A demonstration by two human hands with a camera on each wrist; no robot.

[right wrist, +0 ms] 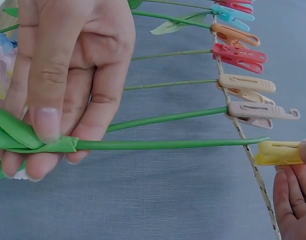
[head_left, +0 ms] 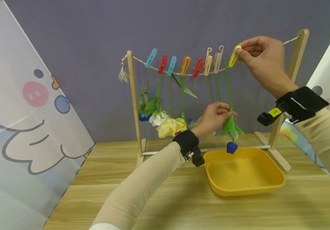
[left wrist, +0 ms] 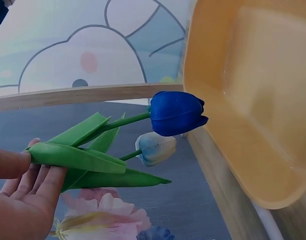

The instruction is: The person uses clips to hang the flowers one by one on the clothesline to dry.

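A right hand [head_left: 261, 59] pinches the yellow plastic clothespin [head_left: 235, 56] on the twine line [head_left: 179, 73]; the left hand [head_left: 215, 116] grips the blue artificial tulip's [head_left: 232, 147] stem above the yellow plastic tray [head_left: 277, 177]. A loosened grip could drop it wide of the rim; neighbouring pegs crowd left, open room right
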